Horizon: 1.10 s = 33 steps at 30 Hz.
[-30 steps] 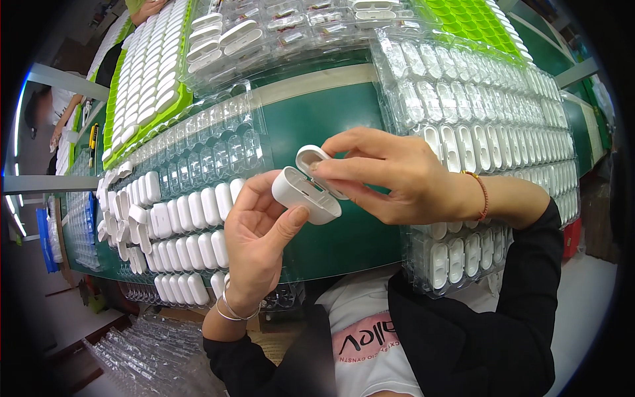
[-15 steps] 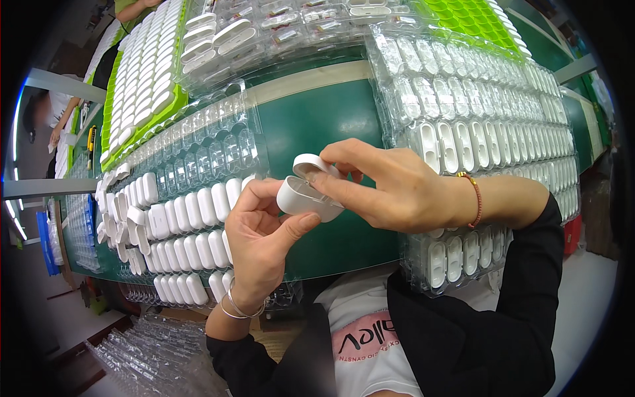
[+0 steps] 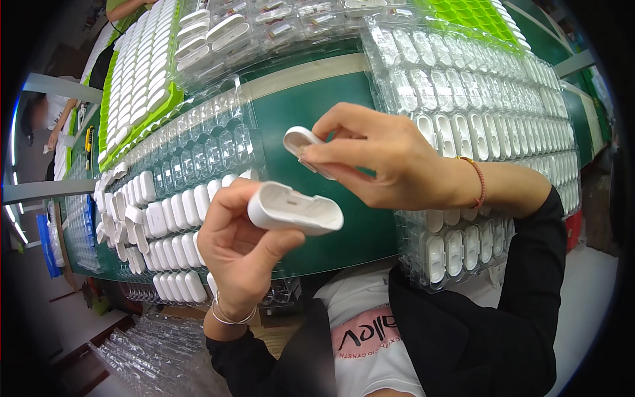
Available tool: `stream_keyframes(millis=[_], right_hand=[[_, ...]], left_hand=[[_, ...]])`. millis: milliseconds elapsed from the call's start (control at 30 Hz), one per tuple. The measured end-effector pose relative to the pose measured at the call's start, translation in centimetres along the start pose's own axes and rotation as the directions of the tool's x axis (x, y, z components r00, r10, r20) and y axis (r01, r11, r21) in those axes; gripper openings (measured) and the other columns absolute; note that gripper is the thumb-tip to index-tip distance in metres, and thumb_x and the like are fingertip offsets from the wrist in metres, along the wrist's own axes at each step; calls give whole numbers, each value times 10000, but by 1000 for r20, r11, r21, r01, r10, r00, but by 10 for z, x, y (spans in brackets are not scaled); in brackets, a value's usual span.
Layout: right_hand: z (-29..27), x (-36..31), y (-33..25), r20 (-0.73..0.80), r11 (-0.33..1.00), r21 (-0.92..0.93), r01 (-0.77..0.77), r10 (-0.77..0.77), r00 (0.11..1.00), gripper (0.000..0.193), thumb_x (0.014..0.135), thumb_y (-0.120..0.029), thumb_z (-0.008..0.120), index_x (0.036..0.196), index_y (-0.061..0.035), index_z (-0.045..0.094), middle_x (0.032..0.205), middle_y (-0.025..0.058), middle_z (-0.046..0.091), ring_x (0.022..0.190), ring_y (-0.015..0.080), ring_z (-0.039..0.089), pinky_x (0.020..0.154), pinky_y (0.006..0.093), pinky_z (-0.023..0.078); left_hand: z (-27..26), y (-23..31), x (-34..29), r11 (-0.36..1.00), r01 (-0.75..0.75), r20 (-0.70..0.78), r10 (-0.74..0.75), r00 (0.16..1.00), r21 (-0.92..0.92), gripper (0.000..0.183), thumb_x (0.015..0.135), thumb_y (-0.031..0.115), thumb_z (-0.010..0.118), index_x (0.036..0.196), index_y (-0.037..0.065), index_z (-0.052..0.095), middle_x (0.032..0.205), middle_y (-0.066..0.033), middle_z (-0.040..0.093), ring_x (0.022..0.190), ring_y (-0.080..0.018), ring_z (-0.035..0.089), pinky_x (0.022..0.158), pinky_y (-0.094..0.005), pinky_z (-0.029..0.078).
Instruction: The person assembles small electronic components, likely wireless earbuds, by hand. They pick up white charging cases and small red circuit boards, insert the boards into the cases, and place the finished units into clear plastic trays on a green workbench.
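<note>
My left hand [image 3: 241, 245] is closed around a hollow white plastic case shell [image 3: 297, 213], its opening facing up toward me. Between the thumb and fingers of my right hand [image 3: 383, 155] is a smaller white lid piece [image 3: 302, 140], held above and apart from the shell. Just left of my left hand, rows of closed white cases [image 3: 182, 212] sit in a clear plastic tray. My right forearm passes over a clear tray [image 3: 397, 99] with rows of white hollow shells [image 3: 461, 137].
Bright green trays of white pieces [image 3: 135, 79] stand at the far left. Stacked clear trays with small parts [image 3: 278, 30] lie at the back. Loose white pieces [image 3: 122, 218] are piled at the left. A person's arm [image 3: 126, 8] shows at the far left edge.
The lid and shell, which were together, are now apart. My right hand has moved up and away with the lid; my left hand has shifted left and down, tilting the shell's opening into view.
</note>
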State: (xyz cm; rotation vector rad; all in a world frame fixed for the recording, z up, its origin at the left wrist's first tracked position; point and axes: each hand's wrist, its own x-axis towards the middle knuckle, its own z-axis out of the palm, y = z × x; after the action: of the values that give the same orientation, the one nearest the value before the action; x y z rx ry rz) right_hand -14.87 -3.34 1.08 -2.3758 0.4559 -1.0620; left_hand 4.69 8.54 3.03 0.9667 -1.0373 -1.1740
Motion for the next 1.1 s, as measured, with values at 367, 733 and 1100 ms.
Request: stream_keyframes(millis=[367, 733, 1100], right_hand=[[-2, -2, -9, -2, 1000, 20, -4, 4, 1000, 331, 734, 51, 749, 1040, -70, 712, 996, 101, 636, 694, 176, 654, 561, 252, 537], [3, -8, -2, 88, 977, -122, 173, -163, 983, 385, 687, 30, 736, 1066, 6, 670, 1002, 133, 592, 714, 209, 644, 556, 285, 557], [2, -7, -4, 92, 970, -136, 203, -191, 977, 379, 652, 54, 712, 1027, 5, 685, 979, 135, 600, 700, 200, 633, 542, 266, 544]], left_hand=[[-2, -9, 9, 959, 267, -56, -273, 960, -90, 409, 846, -3, 742, 1201, -43, 542, 1133, -131, 649, 1066, -174, 627, 933, -310, 507], [-4, -23, 9, 983, 179, -28, -180, 983, -41, 361, 808, -66, 753, 1119, -36, 572, 1065, -115, 667, 1009, -165, 645, 918, -302, 519], [-5, -28, 11, 996, 89, 24, -89, 996, -21, 351, 782, -60, 776, 1075, -20, 587, 1017, -77, 633, 968, -144, 629, 867, -280, 511]])
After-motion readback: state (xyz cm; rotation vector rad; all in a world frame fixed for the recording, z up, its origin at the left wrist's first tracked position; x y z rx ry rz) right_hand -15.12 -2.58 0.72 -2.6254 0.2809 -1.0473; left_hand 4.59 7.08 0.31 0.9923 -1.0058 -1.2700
